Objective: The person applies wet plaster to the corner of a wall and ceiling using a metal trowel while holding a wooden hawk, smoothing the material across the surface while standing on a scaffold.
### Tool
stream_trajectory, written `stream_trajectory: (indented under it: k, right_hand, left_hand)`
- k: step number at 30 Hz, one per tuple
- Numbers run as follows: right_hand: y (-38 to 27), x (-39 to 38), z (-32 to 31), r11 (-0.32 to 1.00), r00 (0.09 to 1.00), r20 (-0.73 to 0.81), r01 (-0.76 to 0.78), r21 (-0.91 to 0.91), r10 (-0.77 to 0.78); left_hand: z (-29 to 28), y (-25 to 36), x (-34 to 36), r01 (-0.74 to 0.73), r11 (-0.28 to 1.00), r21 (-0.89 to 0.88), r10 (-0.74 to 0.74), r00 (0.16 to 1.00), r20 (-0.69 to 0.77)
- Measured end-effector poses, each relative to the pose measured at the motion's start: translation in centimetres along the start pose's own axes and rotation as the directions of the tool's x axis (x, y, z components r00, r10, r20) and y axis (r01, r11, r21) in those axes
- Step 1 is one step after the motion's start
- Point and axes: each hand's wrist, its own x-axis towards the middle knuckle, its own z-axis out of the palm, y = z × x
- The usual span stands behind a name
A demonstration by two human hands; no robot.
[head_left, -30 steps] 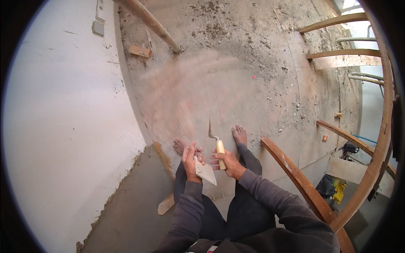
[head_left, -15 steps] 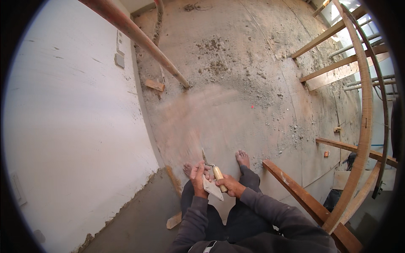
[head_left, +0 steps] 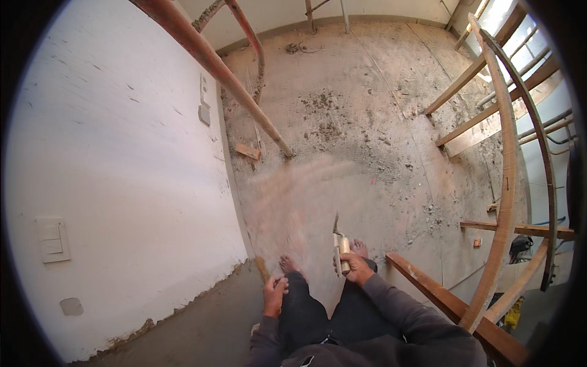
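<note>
Lower centre of frame — my right hand (head_left: 356, 269) is wrapped tight round the wooden handle of a trowel (head_left: 338, 241), blade pointing up-frame, away from me. My left hand (head_left: 274, 292) sits knuckled on my knee, fingers curled; whether it holds anything I cannot tell. Bare feet on dusty floor (head_left: 367, 122).

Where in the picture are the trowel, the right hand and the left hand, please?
trowel (head_left: 337, 233): head view, on its metal blade.
right hand (head_left: 353, 268): head view, on the knuckles around the handle.
left hand (head_left: 274, 293): head view, on its back.
</note>
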Motion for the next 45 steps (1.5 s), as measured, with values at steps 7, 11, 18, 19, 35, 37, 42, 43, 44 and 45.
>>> stream_trajectory:
  k: [7, 11, 18, 19, 35, 37, 42, 43, 44, 45]
  right_hand:
    - [-4.8, 0.1, -6.4, 0.955, 0.998, -0.052, -0.013, 0.295, 0.029]
    - [-6.3, -2.6, -5.4, 0.936, 0.992, -0.119, 0.073, 0.344, -0.034]
    - [-7.7, -7.1, -8.6, 0.911, 0.952, -0.277, 0.225, 0.345, -0.130]
    - [-7.9, -8.3, -8.8, 0.897, 0.937, -0.325, 0.248, 0.367, -0.126]
    - [-2.7, -11.3, 0.8, 0.803, 0.946, -0.206, 0.321, 0.503, -0.249]
    - [-1.9, -11.6, 3.5, 0.833, 0.938, -0.237, 0.335, 0.440, -0.252]
    - [-0.3, -14.8, 7.7, 0.832, 0.801, -0.389, 0.538, 0.134, -0.455]
    - [0.1, -14.9, 7.8, 0.821, 0.775, -0.389, 0.566, 0.077, -0.498]
    - [0.1, -14.8, 7.9, 0.808, 0.751, -0.383, 0.589, 0.018, -0.538]
    - [0.0, -14.7, 7.9, 0.792, 0.726, -0.373, 0.609, -0.043, -0.578]
  left_hand:
    - [-5.1, -5.3, -5.7, 0.098, 0.991, 0.086, -0.085, 0.986, -0.143]
    - [-7.0, -8.1, -7.7, 0.242, 0.955, 0.169, -0.207, 0.957, -0.203]
    - [-7.0, -16.8, -2.5, 0.058, 0.798, 0.599, -0.004, 0.996, -0.092]
    - [-5.7, -18.3, -0.6, 0.014, 0.754, 0.657, 0.045, 0.996, -0.073]
    - [-12.9, -2.8, 5.1, -0.161, 0.903, 0.399, 0.095, 0.979, 0.179]
    - [-13.3, 0.3, 4.3, 0.006, 0.977, 0.215, -0.035, 0.991, 0.130]
    - [-10.4, 5.5, 6.2, -0.027, 0.968, 0.248, -0.055, 0.947, 0.317]
    - [-9.2, 7.0, 5.9, -0.067, 0.954, 0.291, -0.042, 0.934, 0.354]
    - [-7.7, 8.9, 5.0, -0.135, 0.953, 0.271, 0.006, 0.903, 0.430]
    - [-5.9, 11.1, 3.6, -0.199, 0.949, 0.243, 0.053, 0.864, 0.501]
